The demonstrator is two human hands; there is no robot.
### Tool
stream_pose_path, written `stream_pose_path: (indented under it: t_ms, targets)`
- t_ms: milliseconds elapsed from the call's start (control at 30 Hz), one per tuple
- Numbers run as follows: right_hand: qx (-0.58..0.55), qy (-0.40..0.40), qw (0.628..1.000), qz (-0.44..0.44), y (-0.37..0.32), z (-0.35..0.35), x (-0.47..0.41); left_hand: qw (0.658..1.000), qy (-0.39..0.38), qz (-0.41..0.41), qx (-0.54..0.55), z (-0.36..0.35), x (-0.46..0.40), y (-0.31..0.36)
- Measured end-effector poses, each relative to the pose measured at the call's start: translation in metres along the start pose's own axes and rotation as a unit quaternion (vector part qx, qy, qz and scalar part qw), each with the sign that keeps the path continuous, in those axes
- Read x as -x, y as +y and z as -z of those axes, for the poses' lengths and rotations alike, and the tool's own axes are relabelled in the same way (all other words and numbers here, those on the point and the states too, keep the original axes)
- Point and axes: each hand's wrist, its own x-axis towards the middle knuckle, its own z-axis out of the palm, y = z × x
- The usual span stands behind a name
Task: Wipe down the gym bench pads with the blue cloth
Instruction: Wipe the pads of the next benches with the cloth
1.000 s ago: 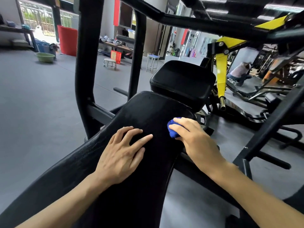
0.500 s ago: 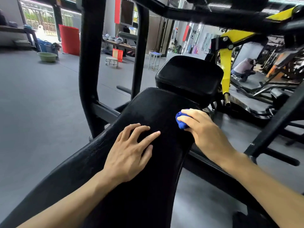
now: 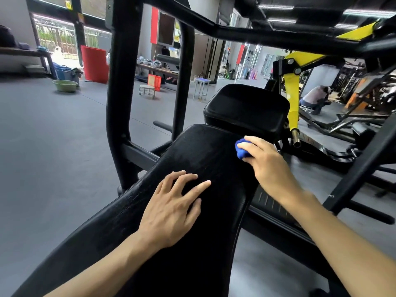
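A long black bench pad (image 3: 205, 151) slopes away from me through the middle of the view. A second, squarer black pad (image 3: 246, 108) sits just beyond its far end. My right hand (image 3: 267, 163) grips a bunched blue cloth (image 3: 241, 150) and presses it on the long pad's far right edge. Only the cloth's front shows past my fingers. My left hand (image 3: 171, 206) lies flat on the middle of the long pad with fingers spread.
A thick black frame post (image 3: 120, 93) and a slimmer post (image 3: 182, 82) rise left of the pads, with a crossbar overhead. A yellow machine arm (image 3: 292, 99) stands right of the square pad. A person (image 3: 315, 99) crouches far right. Grey floor lies to the left.
My right hand has slid the blue cloth farther up the long pad toward its far end. My left hand stays on the pad. My view has shifted forward and tilted up.
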Motion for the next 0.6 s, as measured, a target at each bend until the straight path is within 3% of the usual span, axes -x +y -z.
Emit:
stream_pose_path:
  t_ms: [233, 367, 433, 600]
  targets:
    - [0.004, -0.028, 1.0, -0.012, -0.026, -0.017, -0.03, 0.999, 0.021, 0.011, 0.047, 0.004, -0.007, -0.015]
    - [0.009, -0.044, 0.999, -0.026, -0.041, -0.033, -0.072, 0.997, 0.034, 0.072, 0.005, 0.011, -0.008, -0.047]
    - [0.021, -0.031, 0.999, -0.024, -0.051, -0.042, -0.078, 0.998, 0.022, 0.065, -0.009, 0.01, -0.004, -0.056]
    - [0.033, -0.012, 0.996, 0.086, -0.092, -0.072, -0.012, 0.998, 0.016, 0.055, -0.004, 0.007, -0.001, -0.056]
